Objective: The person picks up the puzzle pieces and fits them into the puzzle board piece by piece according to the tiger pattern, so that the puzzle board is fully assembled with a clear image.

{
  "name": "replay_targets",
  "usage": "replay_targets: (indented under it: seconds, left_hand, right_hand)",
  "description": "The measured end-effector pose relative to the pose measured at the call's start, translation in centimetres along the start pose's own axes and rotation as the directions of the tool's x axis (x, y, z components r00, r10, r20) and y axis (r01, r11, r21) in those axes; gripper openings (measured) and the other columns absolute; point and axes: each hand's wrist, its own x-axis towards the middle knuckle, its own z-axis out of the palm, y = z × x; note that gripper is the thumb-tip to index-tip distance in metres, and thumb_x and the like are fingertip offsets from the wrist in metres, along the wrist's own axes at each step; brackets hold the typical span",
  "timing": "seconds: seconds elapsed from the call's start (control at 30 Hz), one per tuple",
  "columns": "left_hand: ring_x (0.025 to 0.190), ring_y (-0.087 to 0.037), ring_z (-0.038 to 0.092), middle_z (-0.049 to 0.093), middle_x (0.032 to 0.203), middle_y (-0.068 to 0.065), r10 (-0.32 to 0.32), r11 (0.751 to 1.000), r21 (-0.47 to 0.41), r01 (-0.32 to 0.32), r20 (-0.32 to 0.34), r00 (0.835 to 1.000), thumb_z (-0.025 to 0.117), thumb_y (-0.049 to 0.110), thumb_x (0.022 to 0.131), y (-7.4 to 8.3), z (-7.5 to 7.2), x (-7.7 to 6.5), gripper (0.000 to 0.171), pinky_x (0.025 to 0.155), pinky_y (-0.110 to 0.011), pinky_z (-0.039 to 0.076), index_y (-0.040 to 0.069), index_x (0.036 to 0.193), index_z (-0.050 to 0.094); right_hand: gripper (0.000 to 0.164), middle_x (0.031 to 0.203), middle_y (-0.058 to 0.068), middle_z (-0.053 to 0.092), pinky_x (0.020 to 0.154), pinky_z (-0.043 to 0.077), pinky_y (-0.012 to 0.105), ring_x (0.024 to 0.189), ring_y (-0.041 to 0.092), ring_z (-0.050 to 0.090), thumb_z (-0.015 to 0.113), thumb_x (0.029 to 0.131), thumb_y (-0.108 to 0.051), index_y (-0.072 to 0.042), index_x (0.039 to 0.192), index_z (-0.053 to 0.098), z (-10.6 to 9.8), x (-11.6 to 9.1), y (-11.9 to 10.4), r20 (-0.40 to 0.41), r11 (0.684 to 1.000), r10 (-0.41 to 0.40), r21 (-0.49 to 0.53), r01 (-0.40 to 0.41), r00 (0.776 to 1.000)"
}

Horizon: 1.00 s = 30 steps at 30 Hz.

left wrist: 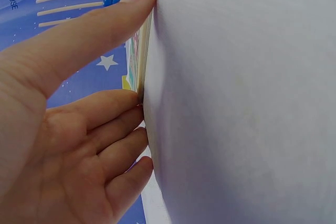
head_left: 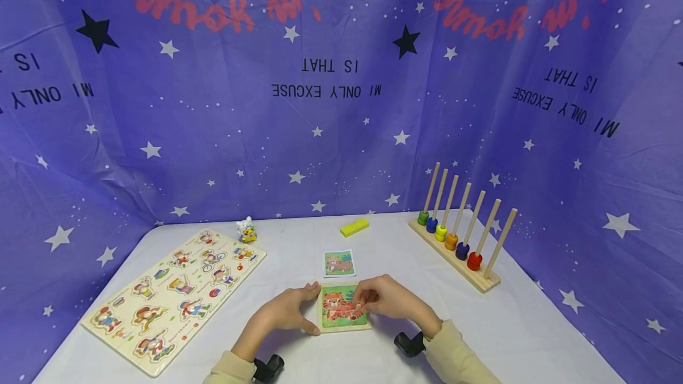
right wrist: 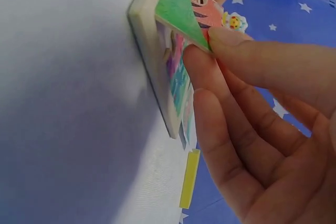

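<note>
A square wooden jigsaw board [head_left: 344,330] with a red-orange tiger on green lies at the front middle of the table. My left hand [head_left: 290,308] rests at its left side. In the left wrist view the thumb [left wrist: 137,1] touches the board's edge, and the other fingers, fairly straight, lie farther along it. My right hand [head_left: 388,297] pinches a green and striped orange jigsaw piece [right wrist: 177,10] between thumb and index finger. That piece is tilted up at the board's right side, and a coloured picture shows beneath it. Fingers partly hide the piece in the head view.
Behind the board lies a picture card [head_left: 339,264], then a yellow block [head_left: 354,227]. A large peg puzzle [head_left: 176,301] covers the left side, with a small toy figure [head_left: 246,230] behind it. At right stands a wooden bead rack [head_left: 453,258] with upright pegs.
</note>
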Motion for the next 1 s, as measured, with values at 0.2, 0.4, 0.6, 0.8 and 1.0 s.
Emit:
replay_targets:
  seconds: [0.2,0.4,0.6,0.8,1.0]
  left_hand:
    - [0.137,-0.040,0.033,0.037,0.149,-0.021,0.002,1.000,0.004,-0.002,0.000,1.000,0.087,0.025,0.067,-0.03,-0.03,0.08,0.090,0.112,-0.054,0.025,-0.007,0.139,0.044]
    - [0.137,-0.040,0.033,0.037,0.149,-0.021,0.003,1.000,-0.003,-0.003,0.002,1.000,0.087,0.026,0.067,-0.05,0.06,0.06,0.090,0.112,-0.054,0.026,-0.006,0.140,0.044]
    - [0.137,-0.040,0.033,0.037,0.148,-0.021,0.012,1.000,0.004,-0.012,0.000,1.000,0.087,0.026,0.067,-0.12,0.10,0.09,0.090,0.112,-0.054,0.026,-0.006,0.139,0.045]
    - [0.137,-0.040,0.033,0.037,0.149,-0.020,0.006,1.000,0.000,-0.006,0.005,1.000,0.087,0.027,0.067,-0.04,0.14,0.09,0.090,0.112,-0.054,0.026,-0.006,0.140,0.044]
    - [0.137,-0.041,0.032,0.036,0.149,-0.021,-0.003,1.000,-0.002,0.003,0.009,1.000,0.087,0.026,0.067,-0.02,0.00,-0.03,0.091,0.112,-0.056,0.025,-0.006,0.140,0.044]
  right_hand:
    - [0.017,0.077,-0.002,0.065,0.061,0.052,0.019,0.069,0.003,0.057,0.072,0.081,0.005,-0.008,0.091,0.069,0.29,-0.10,0.12,-0.015,1.000,0.019,-0.012,-0.019,1.000]
    - [0.018,0.077,-0.002,0.065,0.062,0.053,0.019,0.068,0.001,0.057,0.073,0.079,0.006,-0.006,0.093,0.072,0.43,-0.18,0.10,0.001,0.999,0.042,-0.035,-0.042,0.999]
    - [0.020,0.077,-0.005,0.066,0.062,0.053,0.018,0.067,0.000,0.057,0.075,0.078,0.006,-0.006,0.094,0.073,0.65,-0.15,0.43,0.016,0.998,0.054,-0.041,-0.053,0.998]
    - [0.016,0.076,-0.005,0.066,0.060,0.052,0.018,0.066,0.000,0.055,0.076,0.077,0.006,-0.006,0.086,0.071,0.71,-0.27,0.44,-0.002,0.998,0.044,-0.046,-0.044,0.999]
    - [0.013,0.076,-0.007,0.064,0.060,0.051,0.018,0.065,0.000,0.054,0.077,0.077,0.002,-0.007,0.082,0.070,0.78,-0.28,0.34,-0.005,0.995,0.087,-0.050,-0.087,0.996]
